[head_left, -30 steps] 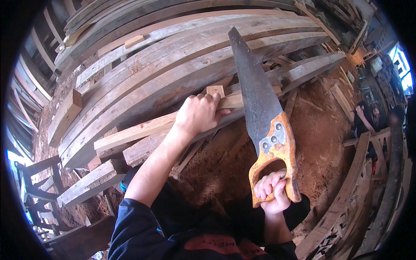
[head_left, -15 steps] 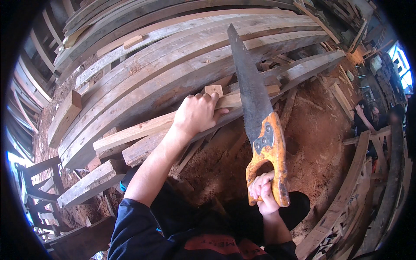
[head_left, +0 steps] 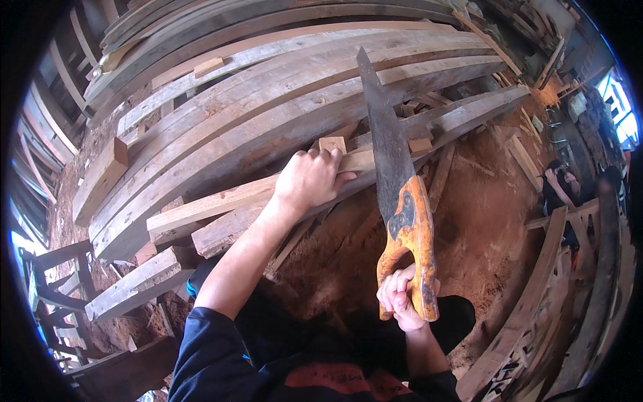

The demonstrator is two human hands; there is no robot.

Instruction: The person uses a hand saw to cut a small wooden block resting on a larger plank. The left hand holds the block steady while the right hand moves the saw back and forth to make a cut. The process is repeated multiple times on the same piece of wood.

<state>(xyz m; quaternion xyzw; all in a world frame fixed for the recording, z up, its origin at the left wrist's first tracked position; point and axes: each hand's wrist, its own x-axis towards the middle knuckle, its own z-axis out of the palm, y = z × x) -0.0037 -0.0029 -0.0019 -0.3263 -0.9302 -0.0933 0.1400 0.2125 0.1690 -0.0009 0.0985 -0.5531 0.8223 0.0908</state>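
Observation:
My right hand grips the orange wooden handle of a hand saw. Its dark rusty blade points up and away, crossing a narrow pale wooden batten near the batten's right end. My left hand presses down on that batten just left of the blade, fingers curled over its far edge. The batten lies across a thicker plank in front of a big stack of long weathered boards.
Reddish sawdust covers the ground at right. Short offcuts lie by the blade. A wooden frame stands at lower left, more planks lean at right, and another person crouches at far right.
The saw has been drawn back toward me and slightly left along the cut; my right hand sits lower. My left hand stays on the batten.

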